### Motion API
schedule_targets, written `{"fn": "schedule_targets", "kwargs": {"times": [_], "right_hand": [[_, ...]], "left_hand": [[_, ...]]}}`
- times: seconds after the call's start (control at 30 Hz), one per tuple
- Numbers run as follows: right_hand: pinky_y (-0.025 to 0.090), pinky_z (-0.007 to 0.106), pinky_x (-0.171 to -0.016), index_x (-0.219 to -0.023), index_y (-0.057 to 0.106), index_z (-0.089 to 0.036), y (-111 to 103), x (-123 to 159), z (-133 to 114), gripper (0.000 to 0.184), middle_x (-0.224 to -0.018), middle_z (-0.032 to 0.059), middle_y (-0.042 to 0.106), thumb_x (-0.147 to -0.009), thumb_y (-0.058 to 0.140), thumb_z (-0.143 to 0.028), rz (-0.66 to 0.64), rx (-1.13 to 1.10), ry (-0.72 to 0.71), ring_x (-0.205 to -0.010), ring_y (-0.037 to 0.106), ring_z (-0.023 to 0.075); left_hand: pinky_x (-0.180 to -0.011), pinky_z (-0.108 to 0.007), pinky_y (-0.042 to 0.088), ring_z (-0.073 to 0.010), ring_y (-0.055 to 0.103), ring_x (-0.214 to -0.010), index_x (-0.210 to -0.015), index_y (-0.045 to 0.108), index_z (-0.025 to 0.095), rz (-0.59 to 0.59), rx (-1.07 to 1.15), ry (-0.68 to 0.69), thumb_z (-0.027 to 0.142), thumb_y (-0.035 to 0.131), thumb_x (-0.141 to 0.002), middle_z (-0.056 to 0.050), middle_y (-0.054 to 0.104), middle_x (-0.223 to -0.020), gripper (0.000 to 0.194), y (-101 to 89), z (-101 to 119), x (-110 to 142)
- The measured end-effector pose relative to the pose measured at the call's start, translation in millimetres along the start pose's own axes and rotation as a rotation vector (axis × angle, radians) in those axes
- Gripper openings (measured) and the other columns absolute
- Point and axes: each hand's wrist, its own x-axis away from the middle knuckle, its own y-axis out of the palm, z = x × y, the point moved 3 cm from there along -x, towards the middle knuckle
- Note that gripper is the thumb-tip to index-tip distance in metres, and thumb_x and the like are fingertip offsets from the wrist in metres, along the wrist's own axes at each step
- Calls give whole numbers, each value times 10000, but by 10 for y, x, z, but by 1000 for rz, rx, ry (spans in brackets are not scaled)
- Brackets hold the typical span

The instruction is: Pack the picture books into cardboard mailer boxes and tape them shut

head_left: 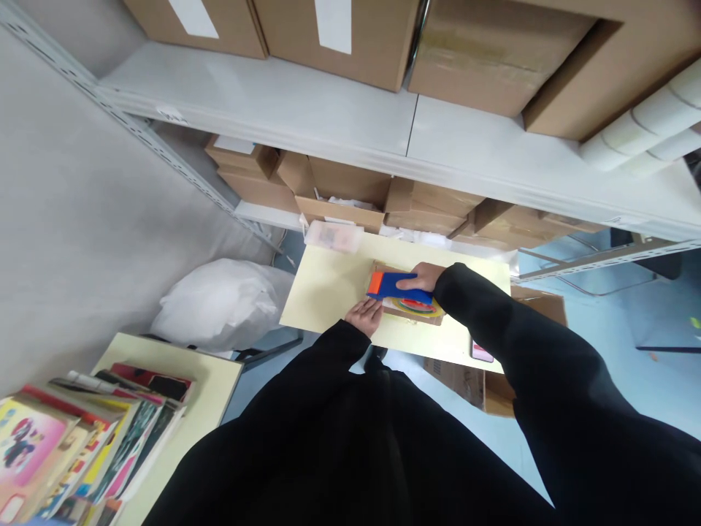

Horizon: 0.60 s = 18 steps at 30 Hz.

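Observation:
My right hand [428, 278] is wrapped around a blue and orange tape dispenser [390, 284]. A roll of tape [419, 305] with a coloured core sits at its near side. Beneath the dispenser lies a flat brown cardboard piece or box [405, 316], partly covered by it. My left hand [365, 317] rests at the cardboard's near left corner, fingers stretched out beside the dispenser's orange end. All of this is on a pale yellow table [328, 281].
A phone [482, 351] lies near the table's right edge, and a clear plastic packet [334, 237] at its far left. Shelves [350, 139] with cardboard boxes [334, 44] rise behind. On the left are a white bag [219, 303] and a stack of books [82, 438]. An open carton [471, 383] stands below.

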Motion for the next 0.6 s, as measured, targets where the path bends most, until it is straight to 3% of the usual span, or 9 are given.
{"fn": "schedule_targets", "kwargs": {"times": [0.17, 0.27, 0.33, 0.4, 0.5, 0.53, 0.6], "right_hand": [[428, 250, -573, -720, 671, -139, 10, -92, 148, 507, -661, 53, 658, -551, 626, -616, 14, -1, 17, -614, 599, 182], [431, 245, -564, -744, 671, -140, -61, -126, 264, 503, -673, 49, 660, -550, 635, -602, 15, -27, 10, -613, 599, 179], [432, 243, -564, -751, 671, -137, -117, -137, 336, 502, -678, 48, 661, -549, 638, -596, 10, -44, 1, -617, 599, 179], [432, 244, -565, -748, 671, -131, -160, -150, 390, 506, -669, 48, 661, -549, 637, -594, -10, -62, -14, -618, 599, 181], [434, 247, -566, -749, 675, -126, -203, -186, 438, 511, -648, 47, 661, -535, 646, -589, -52, -84, -23, -613, 600, 185], [436, 249, -569, -752, 676, -126, -217, -201, 448, 511, -647, 46, 663, -529, 651, -585, -64, -91, -25, -613, 601, 185], [440, 252, -576, -748, 677, -130, -252, -229, 464, 504, -649, 43, 666, -518, 660, -578, -81, -102, -30, -612, 602, 185]], "left_hand": [[-828, -389, 489, -204, 622, -912, -917, 634, 197, -48, 78, -1, 112, 403, -832, -78, 671, -962, 261, 118, -92, -66], [-844, -374, 489, -187, 608, -936, -919, 610, 214, -60, 198, 75, 138, 444, -824, -52, 662, -966, 205, 112, -216, -54], [-878, -392, 473, -198, 589, -967, -931, 589, 212, -59, 302, 49, 214, 529, -790, -56, 645, -965, 153, 80, -344, -59], [-927, -444, 431, -259, 527, -1057, -1052, 531, 176, -63, 372, -73, 353, 678, -653, -112, 587, -1061, 461, 59, -497, -131], [-992, -483, 348, -357, 340, -1216, -1326, 217, 90, -177, 439, -207, 454, 815, -308, -233, 331, -1324, 1236, 115, -667, -399], [-1004, -472, 334, -355, 308, -1237, -1359, 111, 99, -239, 476, -201, 448, 822, -255, -236, 266, -1363, 1358, 157, -696, -515], [-1013, -460, 319, -342, 306, -1243, -1375, 16, 141, -340, 541, -152, 440, 820, -235, -215, 241, -1385, 1427, 251, -733, -724]]}}
